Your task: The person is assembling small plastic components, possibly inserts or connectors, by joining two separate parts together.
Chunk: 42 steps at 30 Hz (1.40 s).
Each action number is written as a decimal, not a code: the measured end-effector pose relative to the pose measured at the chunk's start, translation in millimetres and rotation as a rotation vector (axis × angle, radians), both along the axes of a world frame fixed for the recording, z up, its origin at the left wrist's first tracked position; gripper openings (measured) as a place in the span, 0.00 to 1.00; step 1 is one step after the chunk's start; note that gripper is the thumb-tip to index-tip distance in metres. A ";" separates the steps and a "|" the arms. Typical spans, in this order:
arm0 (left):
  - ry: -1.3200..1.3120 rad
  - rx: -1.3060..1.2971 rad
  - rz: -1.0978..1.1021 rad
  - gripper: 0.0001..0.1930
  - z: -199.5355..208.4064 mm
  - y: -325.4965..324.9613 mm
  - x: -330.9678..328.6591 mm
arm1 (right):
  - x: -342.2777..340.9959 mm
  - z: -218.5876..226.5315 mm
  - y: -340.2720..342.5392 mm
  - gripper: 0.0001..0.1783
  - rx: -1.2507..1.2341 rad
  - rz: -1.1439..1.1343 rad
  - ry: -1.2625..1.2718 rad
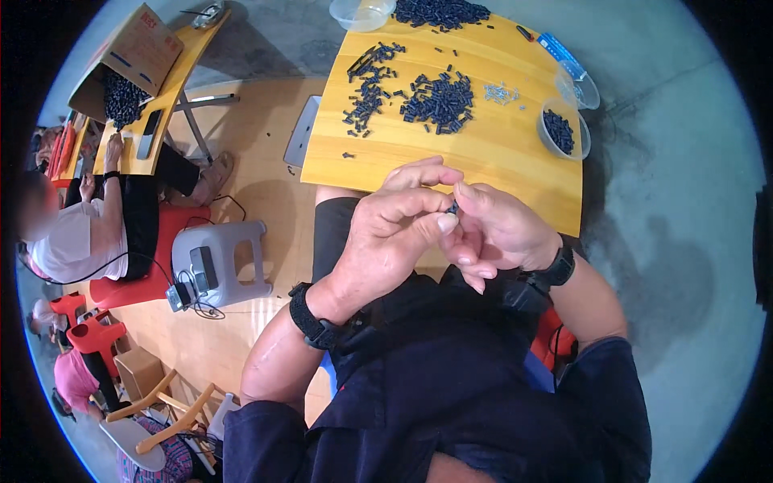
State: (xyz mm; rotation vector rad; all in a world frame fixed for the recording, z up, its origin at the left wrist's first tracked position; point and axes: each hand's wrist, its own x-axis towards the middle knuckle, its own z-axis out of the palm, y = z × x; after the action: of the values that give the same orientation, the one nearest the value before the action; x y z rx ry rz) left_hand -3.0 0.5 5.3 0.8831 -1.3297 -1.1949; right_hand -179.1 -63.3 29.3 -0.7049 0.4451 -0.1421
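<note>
My left hand pinches a small black plastic piece between thumb and forefinger, in front of my body near the table's front edge. My right hand meets it from the other side, its thumb and fingers closed around the same piece, the lower fingers loosely curled. Most of the piece is hidden by the fingertips. Beyond the hands, a heap of short black tubular pieces lies on the yellow table. To its right is a small scatter of silvery metal bits.
More black pieces lie in a left cluster and a far heap. A clear bowl of black pieces stands at the table's right edge. Left, a person sits at another table with a tipped cardboard box; a grey stool stands between.
</note>
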 end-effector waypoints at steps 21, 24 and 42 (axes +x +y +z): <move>0.051 0.083 -0.111 0.08 -2.0 2.5 -6.5 | 1.8 -9.0 3.3 0.17 0.011 0.059 0.091; 0.099 0.169 -0.195 0.08 2.7 0.8 -1.3 | 1.2 -8.2 9.3 0.17 -0.009 0.033 0.170; -0.062 0.209 -0.267 0.10 0.8 -1.8 -3.4 | -5.8 -13.7 17.5 0.29 0.234 0.098 0.256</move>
State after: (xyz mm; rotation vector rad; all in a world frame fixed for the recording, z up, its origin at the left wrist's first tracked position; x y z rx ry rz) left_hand -6.4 -1.3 6.1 0.9160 -1.4221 -1.5467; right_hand -184.9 -45.8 15.6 -0.5145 0.6591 0.0930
